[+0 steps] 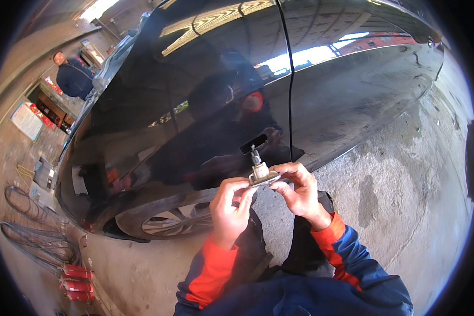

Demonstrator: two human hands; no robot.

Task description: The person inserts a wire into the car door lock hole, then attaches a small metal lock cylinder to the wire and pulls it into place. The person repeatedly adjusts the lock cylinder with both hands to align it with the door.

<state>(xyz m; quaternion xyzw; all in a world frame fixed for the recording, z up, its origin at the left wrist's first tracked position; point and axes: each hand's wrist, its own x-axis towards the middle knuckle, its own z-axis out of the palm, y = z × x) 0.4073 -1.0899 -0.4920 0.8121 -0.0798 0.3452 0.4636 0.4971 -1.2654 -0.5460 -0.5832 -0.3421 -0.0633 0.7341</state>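
A small side marker lamp (259, 171), with a flat oval lens and a pale socket standing up from its back, is held in front of the black car's fender (210, 142). My left hand (230, 209) pinches the lamp's left edge between thumb and fingers. On the opposite edge, my right hand (299, 194) grips it the same way. Just past the socket's tip is a dark rectangular slot (253, 143) in the fender. Whether a wire joins the socket to the slot I cannot tell.
Below the fender sits a wheel (176, 221) with a silver rim. A door seam (290, 79) runs beside the slot. Coiled hoses (37, 239) and red boxes (77, 282) lie at the left. A person (73, 76) stands beyond the car, at the far left.
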